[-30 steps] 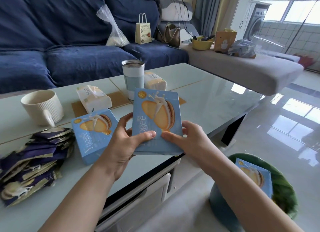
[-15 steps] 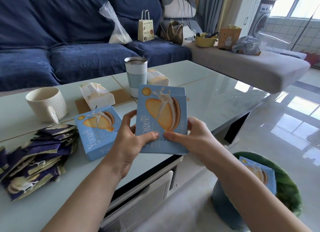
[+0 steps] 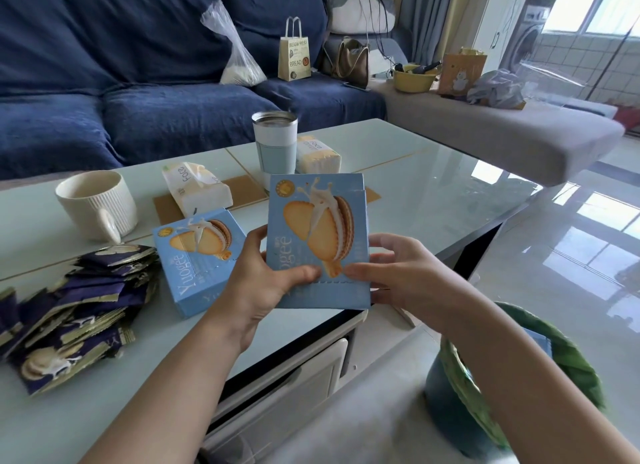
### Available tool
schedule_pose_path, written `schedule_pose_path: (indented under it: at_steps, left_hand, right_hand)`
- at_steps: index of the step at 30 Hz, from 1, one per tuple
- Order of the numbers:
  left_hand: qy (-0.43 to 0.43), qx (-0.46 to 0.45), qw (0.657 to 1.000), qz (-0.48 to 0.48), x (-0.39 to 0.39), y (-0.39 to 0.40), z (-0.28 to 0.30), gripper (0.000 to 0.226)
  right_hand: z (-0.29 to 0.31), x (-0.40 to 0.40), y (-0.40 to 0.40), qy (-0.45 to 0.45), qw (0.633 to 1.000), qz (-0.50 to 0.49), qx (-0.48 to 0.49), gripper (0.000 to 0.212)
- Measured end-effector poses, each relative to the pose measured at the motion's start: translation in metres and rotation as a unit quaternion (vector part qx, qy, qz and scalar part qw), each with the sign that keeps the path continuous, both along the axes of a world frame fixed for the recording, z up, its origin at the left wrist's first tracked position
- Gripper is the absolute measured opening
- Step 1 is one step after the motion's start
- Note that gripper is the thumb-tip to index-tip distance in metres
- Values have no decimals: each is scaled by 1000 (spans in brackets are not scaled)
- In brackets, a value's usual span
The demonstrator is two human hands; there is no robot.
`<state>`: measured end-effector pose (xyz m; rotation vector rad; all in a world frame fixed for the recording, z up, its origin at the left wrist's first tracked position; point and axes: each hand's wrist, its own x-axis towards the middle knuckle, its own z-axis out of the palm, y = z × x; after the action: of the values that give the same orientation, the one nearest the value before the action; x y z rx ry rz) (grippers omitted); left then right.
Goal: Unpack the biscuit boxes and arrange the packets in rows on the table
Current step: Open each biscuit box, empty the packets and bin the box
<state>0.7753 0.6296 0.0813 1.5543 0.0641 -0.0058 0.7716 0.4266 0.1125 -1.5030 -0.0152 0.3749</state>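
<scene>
Centre of frame: the left hand (image 3: 258, 283) grips the lower left edge of a blue biscuit box (image 3: 318, 242), thumb pressed on the front face, fingers curled behind. The right hand (image 3: 401, 273) pinches the same box at its lower right edge, thumb on the front near the perforated strip. The box is held upright above the near edge of the table (image 3: 433, 193), its top end standing slightly open.

Left of centre: a second biscuit box (image 3: 195, 259) lies flat on the table, just beside the left hand. Lower left: a loose heap of dark purple packets (image 3: 72, 311), touching that box's near corner region.

Upper left of the table: a ribbed cream mug (image 3: 95, 204). Behind the boxes: a tissue pack (image 3: 195, 186), a steel-rimmed tumbler (image 3: 275, 145) and a second tissue pack (image 3: 317, 153) just beside it.

Lower right: a green-rimmed basket (image 3: 512, 377) on the floor. Top of frame: a blue sofa (image 3: 138, 82) carrying a paper bread bag (image 3: 294, 56).
</scene>
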Motion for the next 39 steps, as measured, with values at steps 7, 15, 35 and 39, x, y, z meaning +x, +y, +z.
schedule_pose_path:
  at_steps: [7, 15, 35, 39]
  left_hand:
    - [-6, 15, 1000, 17, 0, -2, -2, 85]
    - [8, -45, 998, 48, 3, 5, 12, 66]
    - [-48, -77, 993, 76, -8, -17, 11, 60]
    - [-47, -76, 993, 80, -8, -17, 12, 59]
  right_hand:
    - [-1, -1, 4, -47, 996, -31, -65, 35]
    - [3, -5, 4, -80, 986, 13, -145, 48]
    - [-4, -7, 30, -109, 988, -90, -57, 31]
    - [-5, -7, 30, -105, 990, -84, -40, 28]
